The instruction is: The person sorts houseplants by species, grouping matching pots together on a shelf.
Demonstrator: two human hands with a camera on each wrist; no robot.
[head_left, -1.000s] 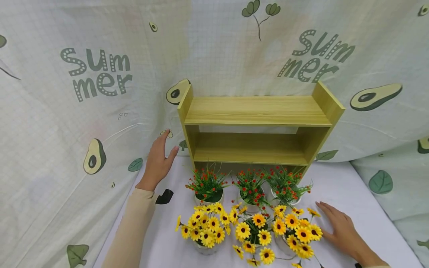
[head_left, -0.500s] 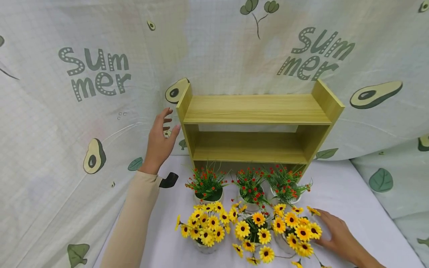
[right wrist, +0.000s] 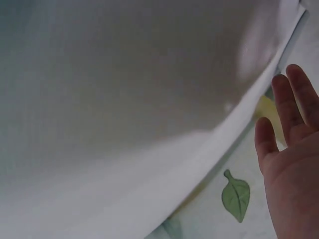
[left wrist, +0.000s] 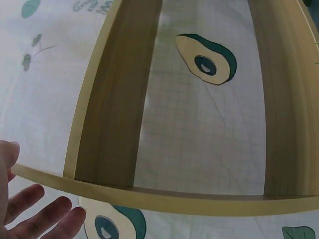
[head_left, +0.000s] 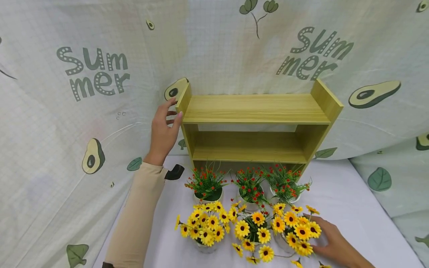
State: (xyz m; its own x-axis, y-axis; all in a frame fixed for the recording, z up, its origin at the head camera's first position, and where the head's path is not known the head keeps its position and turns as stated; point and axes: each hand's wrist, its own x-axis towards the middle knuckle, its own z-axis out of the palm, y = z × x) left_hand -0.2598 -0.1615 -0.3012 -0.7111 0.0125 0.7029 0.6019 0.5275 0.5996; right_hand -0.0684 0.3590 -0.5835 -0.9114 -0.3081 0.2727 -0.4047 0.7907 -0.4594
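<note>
A two-tier wooden shelf (head_left: 258, 108) stands at the back of the white table (head_left: 352, 193). My left hand (head_left: 173, 111) is raised at the shelf's left side panel, thumb at its front edge and fingers spread along its outer face. The left wrist view shows this hand (left wrist: 30, 191) with straight fingers beside the shelf (left wrist: 119, 99). My right hand (head_left: 326, 238) lies flat on the table against the right sunflower pot (head_left: 296, 232), its fingertips under the blooms. In the right wrist view the fingers (right wrist: 286, 109) are straight.
Two more sunflower pots (head_left: 204, 229) (head_left: 253, 230) stand in the front row. Behind them, three pots of red flowers (head_left: 249, 184) stand right before the shelf. An avocado-print cloth (head_left: 100, 74) hangs behind and to both sides. A black strap end (head_left: 174, 172) shows at my left wrist.
My left hand has risen from low beside the shelf up to its left side panel. My right hand has slid left, in under the right sunflower blooms.
</note>
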